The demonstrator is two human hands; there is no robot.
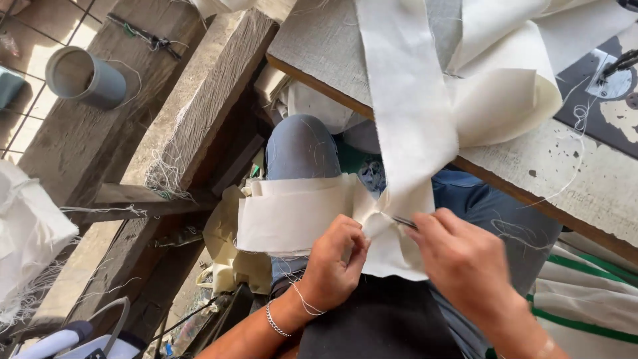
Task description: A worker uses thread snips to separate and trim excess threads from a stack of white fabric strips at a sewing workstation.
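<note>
The left hand (pixel 335 262) curls knuckles-up, its grip pinched shut on the cream fabric strip (pixel 405 133). The right hand (pixel 465 262) reaches in palm-down, gripping a thin dark tool (pixel 403 222) against the cloth. The strip hangs off the worktop's (pixel 585 179) front edge onto the person's lap, creased and folded.

Behind the cream fabric strip (pixel 405 119), the metal tool (pixel 403 222) was mostly hidden; the right hand (pixel 465 262) blurred, its wrist cut off below.

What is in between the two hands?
In the head view, a pinched fold of the cream cloth strip lies between the left hand and right hand, with a thin dark metal tool there.
</note>
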